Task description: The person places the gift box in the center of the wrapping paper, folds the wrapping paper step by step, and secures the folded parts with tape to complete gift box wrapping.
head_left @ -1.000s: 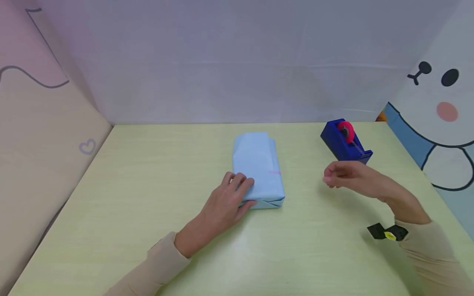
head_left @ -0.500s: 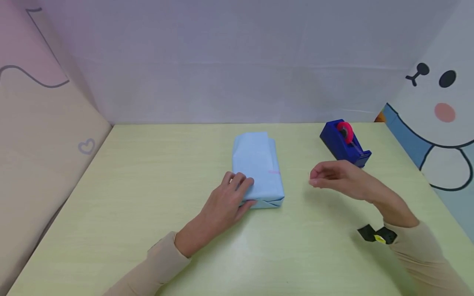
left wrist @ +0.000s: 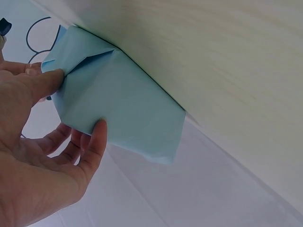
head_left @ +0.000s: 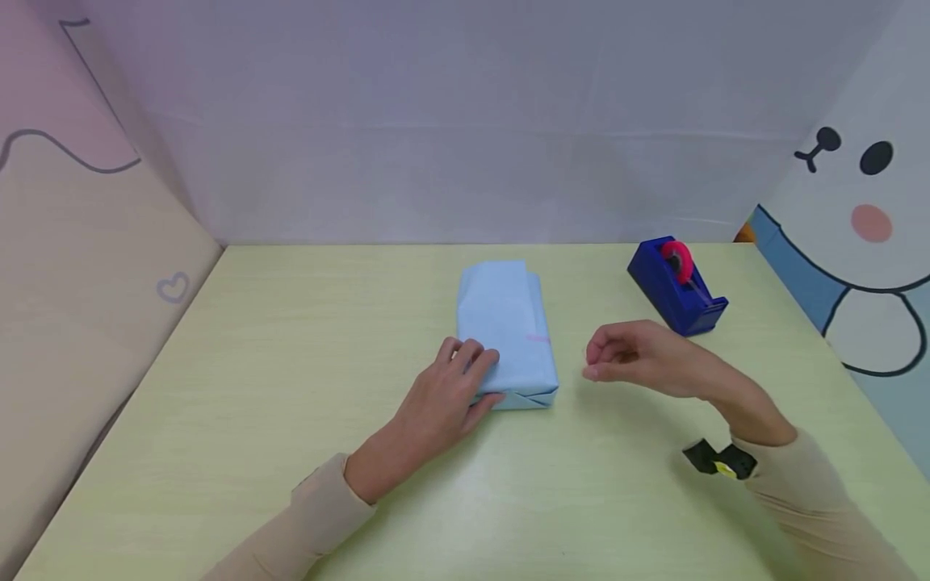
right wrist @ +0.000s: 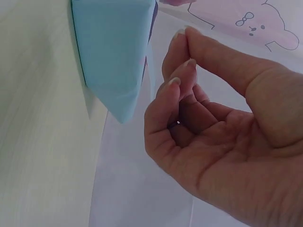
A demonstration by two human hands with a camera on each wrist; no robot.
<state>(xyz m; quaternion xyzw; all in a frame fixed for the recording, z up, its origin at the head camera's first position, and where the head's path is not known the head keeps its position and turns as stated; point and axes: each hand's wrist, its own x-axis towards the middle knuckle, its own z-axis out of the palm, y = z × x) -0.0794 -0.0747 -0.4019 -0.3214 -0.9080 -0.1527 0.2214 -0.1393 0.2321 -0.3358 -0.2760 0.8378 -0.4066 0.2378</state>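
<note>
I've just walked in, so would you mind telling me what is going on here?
A person's left hand grips the near-left corner of a light-blue wrapped package on the table. Their right hand hovers to the package's right, thumb and fingertip together; whether it pinches anything, I cannot tell. A blue tape dispenser stands beyond that hand.

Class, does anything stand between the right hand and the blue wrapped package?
Nothing visible does: only open space above the tabletop separates the right hand from the blue package. The tape dispenser stands farther back.
</note>
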